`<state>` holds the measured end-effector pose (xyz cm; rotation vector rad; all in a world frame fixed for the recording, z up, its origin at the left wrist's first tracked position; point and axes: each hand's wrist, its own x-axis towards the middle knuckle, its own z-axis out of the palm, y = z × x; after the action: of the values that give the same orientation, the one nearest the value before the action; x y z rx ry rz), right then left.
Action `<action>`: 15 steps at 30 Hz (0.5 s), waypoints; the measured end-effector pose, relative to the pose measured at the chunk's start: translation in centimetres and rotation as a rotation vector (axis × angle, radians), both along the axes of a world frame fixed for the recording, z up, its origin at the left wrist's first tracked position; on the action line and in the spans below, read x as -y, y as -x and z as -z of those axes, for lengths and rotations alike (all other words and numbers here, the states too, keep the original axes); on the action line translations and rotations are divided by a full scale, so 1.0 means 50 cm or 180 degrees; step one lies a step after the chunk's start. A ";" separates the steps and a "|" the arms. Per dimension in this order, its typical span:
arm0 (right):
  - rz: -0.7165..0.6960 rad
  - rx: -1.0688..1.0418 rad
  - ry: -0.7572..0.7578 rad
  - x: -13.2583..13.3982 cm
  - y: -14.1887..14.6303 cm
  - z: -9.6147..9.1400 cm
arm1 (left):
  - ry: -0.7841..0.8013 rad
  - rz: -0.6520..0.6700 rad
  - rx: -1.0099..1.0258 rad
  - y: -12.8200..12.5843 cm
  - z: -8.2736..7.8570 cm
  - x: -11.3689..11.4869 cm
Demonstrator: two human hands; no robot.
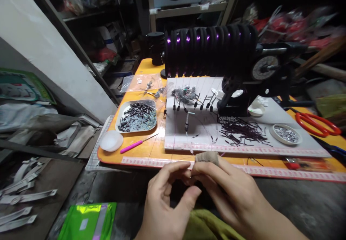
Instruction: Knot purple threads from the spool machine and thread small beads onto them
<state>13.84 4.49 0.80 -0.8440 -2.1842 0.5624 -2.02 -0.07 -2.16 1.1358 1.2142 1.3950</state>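
Note:
My left hand (pixel 169 196) is at the table's front edge, fingers curved and thumb standing apart from them. I see nothing gripped in it. Against its fingertips, my right hand (pixel 232 186) pinches with thumb and fingers together; whatever is between them is hidden or too fine to name. A greyish wrap (pixel 207 158) covers one right finger. Just beyond the hands, a thin line with a pale tube and dark bead (pixel 186 124) hangs over the white board (pixel 173 142). Other fine lines run down from the dark spools (pixel 211 52), with black stoppers (pixel 201 107) on them.
A tray of small tubes (pixel 154 119), a pink-handled needle tool (pixel 132 146) and a clear cup (pixel 110 141) lie left. Right are dark thin pieces (pixel 240 132), a dish of metal bits (pixel 285 134) and red-handled scissors (pixel 316 124). A measuring tape (pixel 270 171) lines the front edge.

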 end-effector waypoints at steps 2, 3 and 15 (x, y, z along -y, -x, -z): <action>0.0075 -0.0026 -0.0096 0.004 -0.002 -0.001 | -0.0322 0.0122 -0.0436 0.008 -0.004 -0.010; 0.0109 -0.0030 -0.0143 0.006 -0.003 -0.002 | -0.0492 0.0117 -0.0653 0.010 -0.006 -0.014; 0.0817 0.0077 -0.0641 0.017 -0.059 -0.008 | -0.0567 -0.0760 -0.0124 -0.034 0.025 -0.003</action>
<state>16.81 3.66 1.21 -1.0042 -2.0698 0.2030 -0.33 0.08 -3.41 1.1727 1.3068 1.6955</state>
